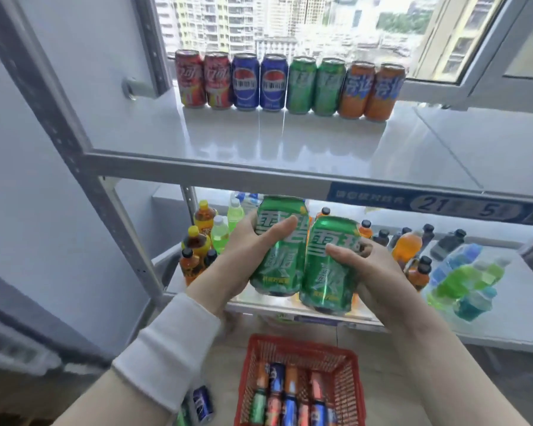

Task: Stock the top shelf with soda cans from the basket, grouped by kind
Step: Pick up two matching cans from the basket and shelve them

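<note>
- Top shelf (290, 142): white, backed by a window. Eight upright cans are lined along its back edge, grouped in pairs from left to right: red cans (203, 79), blue cans (259, 83), green cans (316, 86), orange cans (371, 90).
- Lower shelf (490, 318): loaded with drink bottles (203, 238), upright at the left, several lying down at the right.
- Basket (348, 388): red mesh, set on the floor below the hands. Mixed cans are laid inside it.
- Left hand (237, 256): wrapped round the left green can (279, 247), thumb laid across the front. A white sleeve (170, 348) is worn on that forearm.
- Right hand (379, 272): wrapped round the right green can (330, 265), thumb across the front.
- Both held cans are kept roughly upright, side by side and close together, below the top shelf's front edge and above the basket.
- Loose blue can (202, 404): seen on the floor just left of the basket.
</note>
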{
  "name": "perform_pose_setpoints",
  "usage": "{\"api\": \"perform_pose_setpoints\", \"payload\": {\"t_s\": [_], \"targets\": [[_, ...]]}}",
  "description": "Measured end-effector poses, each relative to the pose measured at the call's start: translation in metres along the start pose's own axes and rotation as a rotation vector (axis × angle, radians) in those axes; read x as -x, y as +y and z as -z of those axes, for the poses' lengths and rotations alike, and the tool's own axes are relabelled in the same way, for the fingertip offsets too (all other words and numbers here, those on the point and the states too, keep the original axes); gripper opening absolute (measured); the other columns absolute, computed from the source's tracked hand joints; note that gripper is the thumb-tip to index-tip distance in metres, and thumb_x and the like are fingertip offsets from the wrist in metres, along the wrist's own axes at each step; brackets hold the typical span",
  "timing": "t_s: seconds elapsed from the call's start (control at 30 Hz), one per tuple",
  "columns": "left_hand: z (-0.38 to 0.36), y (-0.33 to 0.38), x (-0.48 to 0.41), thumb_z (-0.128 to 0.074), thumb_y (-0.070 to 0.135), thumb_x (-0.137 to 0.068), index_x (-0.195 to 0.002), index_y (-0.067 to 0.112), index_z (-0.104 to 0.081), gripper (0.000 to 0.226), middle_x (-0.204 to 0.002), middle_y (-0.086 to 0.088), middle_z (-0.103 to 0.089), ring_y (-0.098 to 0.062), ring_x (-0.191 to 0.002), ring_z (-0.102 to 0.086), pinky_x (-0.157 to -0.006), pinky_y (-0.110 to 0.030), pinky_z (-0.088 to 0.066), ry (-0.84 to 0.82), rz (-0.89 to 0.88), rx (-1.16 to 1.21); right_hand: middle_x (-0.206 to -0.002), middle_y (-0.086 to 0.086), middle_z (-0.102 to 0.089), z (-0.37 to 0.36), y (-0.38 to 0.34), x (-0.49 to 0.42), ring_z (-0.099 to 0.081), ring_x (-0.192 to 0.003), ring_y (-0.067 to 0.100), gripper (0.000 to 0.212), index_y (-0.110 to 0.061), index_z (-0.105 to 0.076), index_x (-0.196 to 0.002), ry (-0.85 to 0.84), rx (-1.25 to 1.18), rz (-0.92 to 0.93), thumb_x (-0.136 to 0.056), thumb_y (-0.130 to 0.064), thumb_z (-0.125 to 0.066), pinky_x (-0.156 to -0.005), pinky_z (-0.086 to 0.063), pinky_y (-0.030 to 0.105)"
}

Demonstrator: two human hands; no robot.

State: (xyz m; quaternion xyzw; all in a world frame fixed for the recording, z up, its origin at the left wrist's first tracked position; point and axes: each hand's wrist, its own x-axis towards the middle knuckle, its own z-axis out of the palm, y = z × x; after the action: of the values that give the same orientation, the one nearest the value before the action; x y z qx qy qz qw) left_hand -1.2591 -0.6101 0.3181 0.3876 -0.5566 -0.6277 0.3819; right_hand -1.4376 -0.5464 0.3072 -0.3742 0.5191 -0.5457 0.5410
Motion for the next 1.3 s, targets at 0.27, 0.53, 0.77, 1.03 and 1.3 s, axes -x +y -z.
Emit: {"api": "perform_pose_setpoints", "payload": {"t_s": [0.27,0.53,0.77,1.03,1.3], "targets": [[0.001,0.053,-0.061,-0.074,0.039,-0.068,-0.105,0.014,-0.056,0.048,-0.101,-0.013,-0.068,-0.027,-0.088,-0.069,-0.074,-0.037,-0.058,0.022,-0.114,-0.018,-0.091,0.011,-0.073,0.004,-0.066,-0.063,-0.07,-0.086,0.026,0.045,-0.005,-0.063,-0.1,-0.076,0.054,0.127,-0.06,-0.018,-0.077,-0.069,-0.057,0.031],[0.004,0.087,-0.147,-0.072,0.03,-0.074,-0.114,0.014,-0.052,0.047,-0.102,-0.009,-0.067,-0.022,-0.09,-0.068,-0.074,-0.034,-0.057,-0.041,-0.206,-0.01,-0.107,0.014,-0.067,0.012,-0.121,-0.129,-0.068,-0.096,0.025,0.079,-0.005,-0.053,-0.119,0.0,0.132,0.218,-0.051,-0.025,-0.086,-0.08,-0.056,0.034],[0.016,0.099,-0.229,-0.081,0.031,-0.061,-0.109,0.022,-0.052,0.057,-0.098,-0.003,-0.067,-0.021,-0.093,-0.067,-0.077,-0.033,-0.056,-0.129,-0.27,-0.052,-0.111,0.016,-0.066,0.027,-0.141,-0.199,-0.065,-0.102,0.027,0.075,-0.006,-0.053,-0.124,0.066,0.184,0.279,-0.056,-0.005,-0.083,-0.084,-0.055,0.033],[0.022,0.094,-0.302,-0.075,0.012,-0.072,-0.122,0.019,-0.045,0.058,-0.111,-0.011,-0.064,-0.016,-0.102,-0.064,-0.082,-0.027,-0.055,-0.106,-0.343,-0.189,-0.112,0.012,-0.064,0.041,-0.142,-0.264,-0.064,-0.103,0.027,0.076,-0.009,-0.051,-0.123,0.17,0.254,0.313,-0.052,-0.011,-0.08,-0.086,-0.053,0.036],[0.018,0.085,-0.334,-0.081,0.023,-0.065,-0.12,0.027,-0.047,0.065,-0.111,-0.002,-0.063,-0.01,-0.105,-0.06,-0.089,-0.028,-0.051,-0.04,-0.393,-0.215,-0.1,-0.001,-0.064,0.053,-0.144,-0.303,-0.067,-0.087,0.005,0.07,-0.016,-0.047,-0.122,0.153,0.276,0.393,-0.062,0.006,-0.076,-0.077,-0.055,0.022]]}}
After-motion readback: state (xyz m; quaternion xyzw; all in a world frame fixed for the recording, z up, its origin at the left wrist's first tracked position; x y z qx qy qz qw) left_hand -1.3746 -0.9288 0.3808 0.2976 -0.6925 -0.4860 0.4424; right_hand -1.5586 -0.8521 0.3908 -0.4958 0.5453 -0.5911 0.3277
